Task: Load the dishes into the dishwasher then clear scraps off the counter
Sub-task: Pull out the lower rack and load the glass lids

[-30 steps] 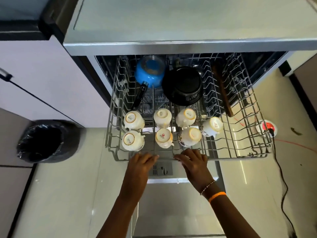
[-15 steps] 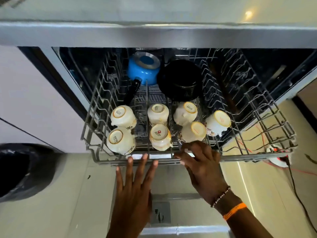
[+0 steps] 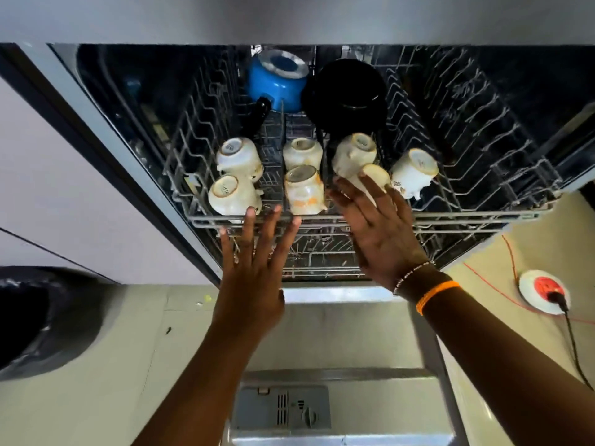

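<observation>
Grey wire makes up the upper rack (image 3: 467,217), and both hands lie flat against its front rail with fingers straight and spread: the left hand (image 3: 254,268) has its fingertips on the rail, the right hand (image 3: 380,233) reaches over it so that its fingers lie across one cream cup (image 3: 373,177). Just beyond the hands stand the other upturned cream cups (image 3: 236,154), in two rows, their bases bearing small printed marks too blurred to read; orange print on the cup between the hands (image 3: 302,191) is equally illegible. Farther back, beyond the cups, sit a blue pot (image 3: 277,80) with a dark handle and a black pan (image 3: 344,94), its outline hard to separate from the dark tub. Below the hands the lower rack (image 3: 322,255) shows only in part. Nearest the wrists lies the open dishwasher door (image 3: 370,342) with what seems to be a detergent dispenser (image 3: 283,410). Left of the left arm a black-lined bin (image 3: 38,317) is cut off; right of the right arm a plugged floor socket (image 3: 544,291) sits.
</observation>
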